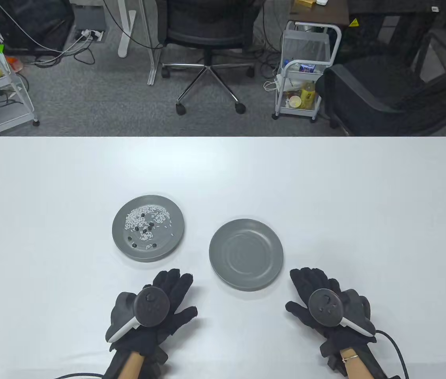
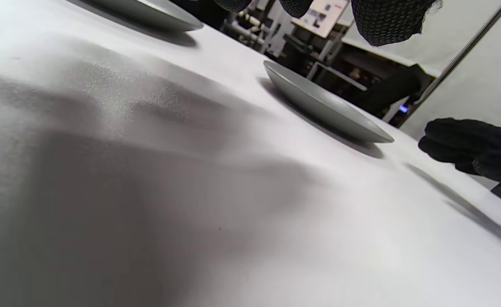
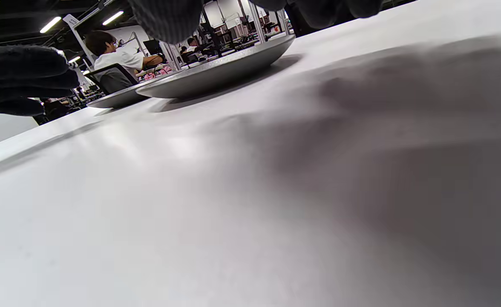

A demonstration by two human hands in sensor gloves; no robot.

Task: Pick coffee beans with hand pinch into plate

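Observation:
A grey plate [image 1: 172, 241] at centre left holds white rice grains with several dark coffee beans [image 1: 144, 227] mixed in. An empty grey plate [image 1: 246, 254] lies to its right; it also shows in the left wrist view [image 2: 327, 108] and the right wrist view [image 3: 220, 70]. My left hand [image 1: 167, 294] rests flat on the table just below the rice plate, fingers spread, holding nothing. My right hand [image 1: 312, 290] rests flat on the table to the lower right of the empty plate, fingers spread, holding nothing.
The white table [image 1: 365, 197] spreads wide around both plates. Cables [image 1: 398, 351] run from the wrists off the bottom edge. Beyond the far edge stand an office chair [image 1: 207, 35], a white cart [image 1: 306, 71] and a dark armchair [image 1: 396, 90].

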